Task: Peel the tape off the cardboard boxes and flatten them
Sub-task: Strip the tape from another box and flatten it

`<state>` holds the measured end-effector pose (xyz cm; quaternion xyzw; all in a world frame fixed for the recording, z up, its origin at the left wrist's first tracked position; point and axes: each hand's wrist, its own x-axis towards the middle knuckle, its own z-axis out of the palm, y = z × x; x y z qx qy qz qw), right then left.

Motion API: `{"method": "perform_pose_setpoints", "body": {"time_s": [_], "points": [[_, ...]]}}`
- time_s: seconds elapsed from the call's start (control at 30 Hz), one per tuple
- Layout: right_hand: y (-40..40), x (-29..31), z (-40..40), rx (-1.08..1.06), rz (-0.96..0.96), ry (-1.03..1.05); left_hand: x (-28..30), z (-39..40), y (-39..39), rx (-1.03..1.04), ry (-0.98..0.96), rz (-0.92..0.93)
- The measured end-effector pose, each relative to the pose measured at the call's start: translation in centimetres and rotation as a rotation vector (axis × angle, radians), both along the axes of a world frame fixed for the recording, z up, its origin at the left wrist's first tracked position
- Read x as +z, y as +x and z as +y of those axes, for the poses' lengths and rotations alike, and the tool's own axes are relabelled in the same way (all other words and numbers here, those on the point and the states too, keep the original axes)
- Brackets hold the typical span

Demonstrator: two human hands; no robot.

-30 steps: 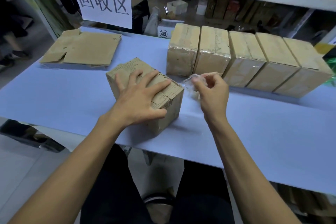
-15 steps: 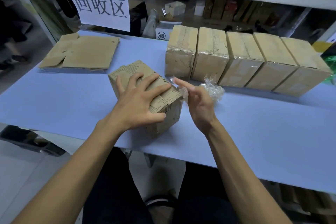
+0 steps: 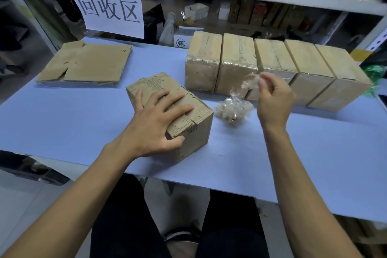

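Cardboard box [image 3: 173, 115] being worked sits centre-left of frame on the blue desk [image 3: 293, 153], tilted corner toward the camera, top face scuffed where tape came off. Left hand [image 3: 156, 123] lies flat on its top, fingers [image 3: 178, 98] spread and straight, thumb down the near side, pressing it in place, not clutching. Right hand [image 3: 274, 100] is raised at centre-right, fingertips pinching a crumpled scrap of clear tape [image 3: 250, 84]; a strand seems to trail down toward the tape wad [image 3: 233, 109] lying on the desk just right of the box. Whether scrap and wad are joined is hard to tell.

Five taped boxes [image 3: 272, 69] stand in a row at upper right, side by side, glossy tape on them, untouched. One flattened box [image 3: 85, 65] lies at upper left under the paper sign [image 3: 106, 4].

Step, by my read: tape disposal for the current box, peeling looks done or nearly so on the faces visible. Underside not visible, can't confirm.

Next move calls for dropping the sticky scrap onto the wad, likely needs a flick or rub since it clings to skin. Then both hands on the box: open the flaps, push opposite corners to collapse it, stack on the flat one at upper left. Most of the task remains.
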<state>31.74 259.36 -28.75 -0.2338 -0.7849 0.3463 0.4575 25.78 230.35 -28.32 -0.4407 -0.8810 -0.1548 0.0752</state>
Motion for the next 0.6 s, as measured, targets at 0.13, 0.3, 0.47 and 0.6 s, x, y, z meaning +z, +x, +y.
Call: {"method": "perform_pose_setpoints", "body": {"time_s": [0.13, 0.3, 0.47, 0.6], "points": [[0.3, -5.1, -0.9, 0.341, -0.628, 0.289, -0.3, 0.3, -0.1, -0.007, 0.029, 0.021], [1.5, -2.8, -1.4, 0.584, -0.836, -0.056, -0.7, -0.1, 0.0, -0.008, 0.064, 0.022], [1.8, -0.1, -3.6, 0.389, -0.458, -0.185, -0.6, -0.5, 0.0, -0.029, 0.154, -0.027], [1.7, 3.0, -8.4, 0.603, -0.388, -0.165, -0.5, -0.8, 0.4, -0.004, 0.39, -0.1]]}}
